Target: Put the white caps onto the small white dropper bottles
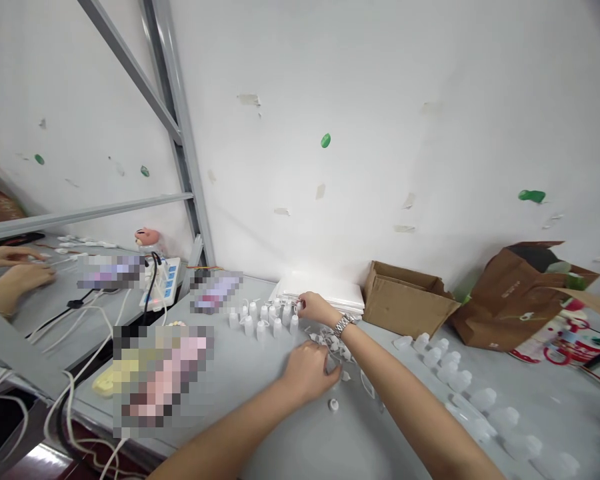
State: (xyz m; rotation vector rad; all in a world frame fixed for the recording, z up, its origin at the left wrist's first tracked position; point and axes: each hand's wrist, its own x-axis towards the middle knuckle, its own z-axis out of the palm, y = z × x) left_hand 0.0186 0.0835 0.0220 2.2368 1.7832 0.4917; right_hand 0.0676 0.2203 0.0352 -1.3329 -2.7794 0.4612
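My right hand [314,308], with a metal wristwatch [343,325], is at the end of several rows of small white plastic dropper bottles [263,319]. Its fingertips curl at the nearest bottle's top, and I cannot tell whether they grip it. My left hand [307,371] rests with its fingers apart beside a loose heap of small translucent plastic pieces [331,343]. A single white bottle cap [333,405] lies on the grey table [290,427] nearer me.
Larger translucent plastic bottles [483,400] lie at right. Behind them are a stack of white sheets [325,290], a cardboard box [405,300] and a brown paper bag [520,300]. At left, a co-worker's hands [15,270] work near a power strip [163,283], white cables and a grey shelf post [180,133].
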